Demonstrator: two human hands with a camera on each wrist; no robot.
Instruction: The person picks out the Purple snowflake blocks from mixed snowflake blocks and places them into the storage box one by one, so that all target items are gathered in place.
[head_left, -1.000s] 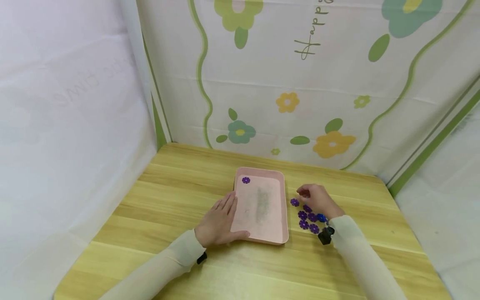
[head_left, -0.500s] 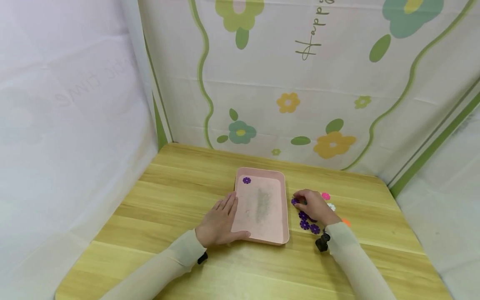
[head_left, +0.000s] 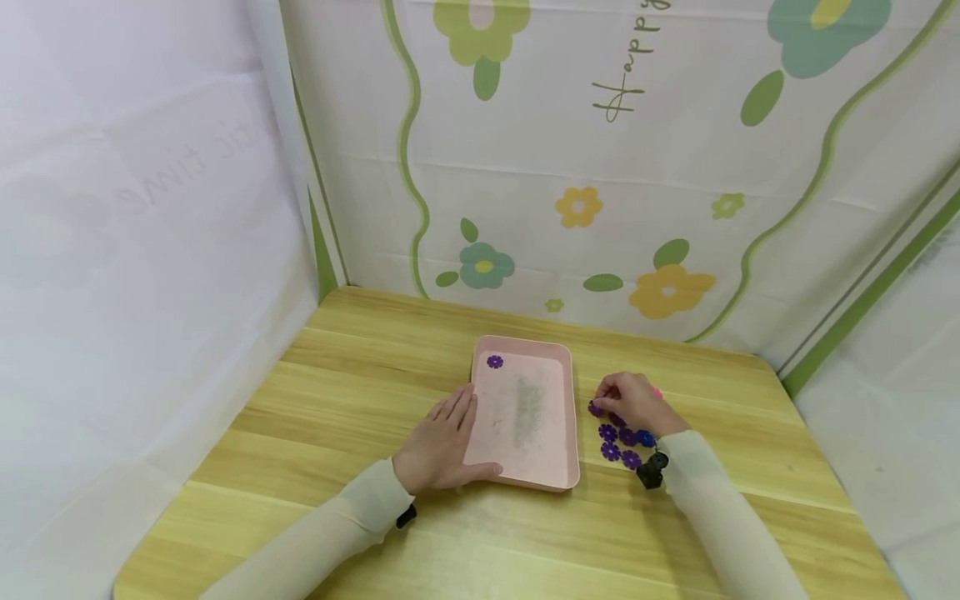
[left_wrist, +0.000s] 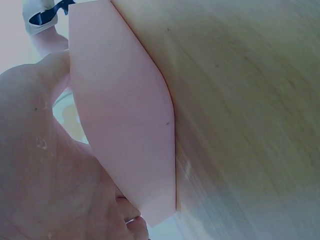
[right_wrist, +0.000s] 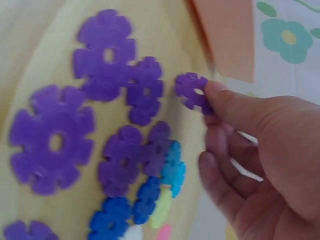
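A pink tray (head_left: 551, 467) lies mid-table with one purple flower-shaped piece (head_left: 494, 362) in its far left corner. My left hand (head_left: 442, 442) rests flat on the tray's left rim, fingers straight, thumb along the near edge. In the left wrist view the palm (left_wrist: 45, 165) sits against the tray wall (left_wrist: 120, 115). My right hand (head_left: 636, 402) is just right of the tray and pinches a purple piece (head_left: 596, 408) at its fingertips. The right wrist view shows that piece (right_wrist: 192, 92) held by its edge in my right hand (right_wrist: 260, 150). Beside it lies a cluster of purple pieces (right_wrist: 107, 65).
Several purple pieces (head_left: 618, 442) and a blue one (head_left: 645, 438) lie on the wooden table (head_left: 337, 392) by my right wrist. A pink piece (head_left: 657, 392) peeks out behind the hand. Cloth walls with flower prints close the table at the back and both sides.
My right hand moved left to the purple piece nearest the tray and took hold of it, then drew back slightly. The left hand and tray stayed put.
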